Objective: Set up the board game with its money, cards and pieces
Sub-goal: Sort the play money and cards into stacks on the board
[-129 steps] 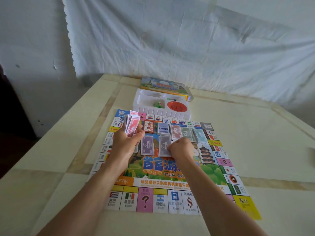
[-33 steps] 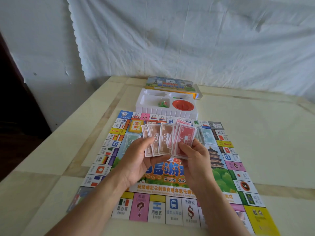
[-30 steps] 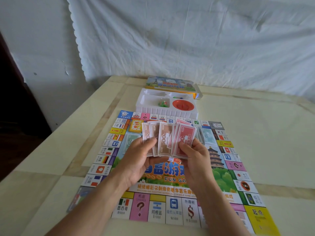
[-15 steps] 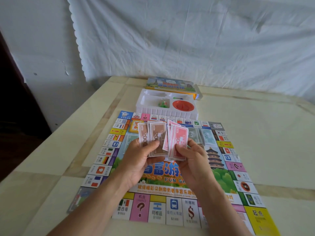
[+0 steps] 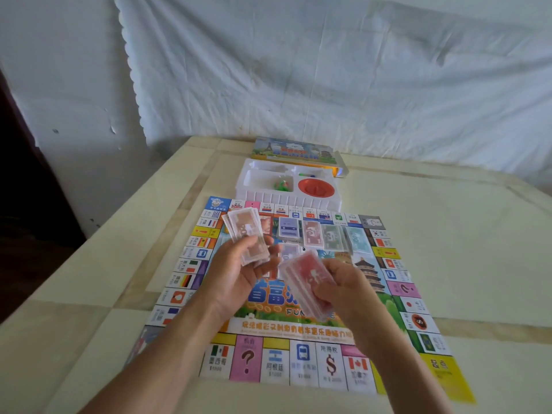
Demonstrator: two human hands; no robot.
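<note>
Red banknotes (image 5: 304, 279) sit pinched in the curled right hand (image 5: 346, 288). At its 10 o'clock the left hand (image 5: 236, 273) grips brown banknotes (image 5: 245, 234). Sorted money piles (image 5: 328, 236) lie on the board (image 5: 418, 309) at 12 o'clock, long axes pointing away. The right hand, straight below them, looks nearer.

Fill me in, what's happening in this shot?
A person is sorting play money above the game board. The left hand holds a brownish stack of notes, the right hand a red stack, apart from each other. Several piles of notes lie in a row on the board's far half. Beyond the board a white tray holds a red dish and some green pieces, not yet set out; the box sits behind it.
</note>
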